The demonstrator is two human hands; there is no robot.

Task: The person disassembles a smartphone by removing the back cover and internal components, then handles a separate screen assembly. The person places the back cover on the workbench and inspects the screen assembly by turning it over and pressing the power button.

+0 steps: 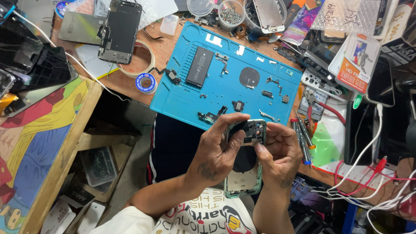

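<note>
The phone shell point(245, 173), a pale green opened frame with its inside facing up, is held off the near edge of the counter point(130, 82), over the person's lap, just below the blue work mat point(225, 73). There is open room around the hands only on the near side; the mat's near edge sits close above the fingertips, and a row of screwdrivers point(302, 138) lies just beside the right hand. The left hand point(219, 149) curls over the shell's top left, thumb and forefinger closed in a pinching grip at the camera corner. The right hand point(277, 149) clasps the shell's right edge, thumb pressed on the upper part. On the mat lie a black battery point(199, 66), a round black coil point(249, 77) and small loose parts, well apart from the hands
</note>
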